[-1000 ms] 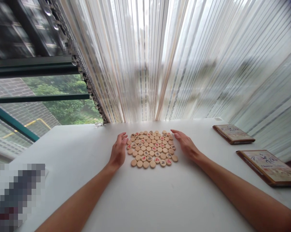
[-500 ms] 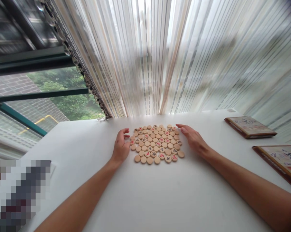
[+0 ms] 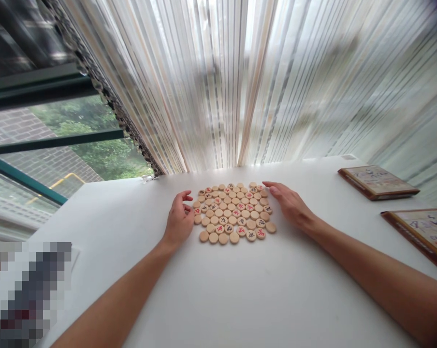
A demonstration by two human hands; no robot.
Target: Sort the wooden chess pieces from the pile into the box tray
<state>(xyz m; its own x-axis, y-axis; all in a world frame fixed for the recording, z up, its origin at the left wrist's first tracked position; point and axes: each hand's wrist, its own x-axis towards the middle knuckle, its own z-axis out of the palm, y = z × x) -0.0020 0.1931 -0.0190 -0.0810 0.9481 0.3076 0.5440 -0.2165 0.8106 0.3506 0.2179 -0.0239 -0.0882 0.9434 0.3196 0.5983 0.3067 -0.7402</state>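
Round wooden Chinese chess pieces (image 3: pixel 236 212) lie in a flat, close-packed patch on the white table (image 3: pixel 218 295). Some show red or black characters; others are blank side up. My left hand (image 3: pixel 179 217) rests at the patch's left edge, fingers curved and apart, its thumb side close to the outer pieces. On the other side, my right hand (image 3: pixel 289 205) has its fingers stretched out along the right edge, the fingertips near a red-marked piece at the far right corner. Neither hand holds a piece. Whether the fingers touch the outermost pieces, I cannot tell.
Two flat brown-edged boxes with printed lids lie at the right: a farther box (image 3: pixel 380 181) and a nearer box (image 3: pixel 421 237). A striped curtain (image 3: pixel 218 96) hangs behind the table, with a window (image 3: pixel 84 125) at the left. A blurred-out patch (image 3: pixel 30 295) covers the lower left.
The camera view has shifted slightly. Both hands keep nearly the same places beside the chess pieces, and the pieces' arrangement looks the same.
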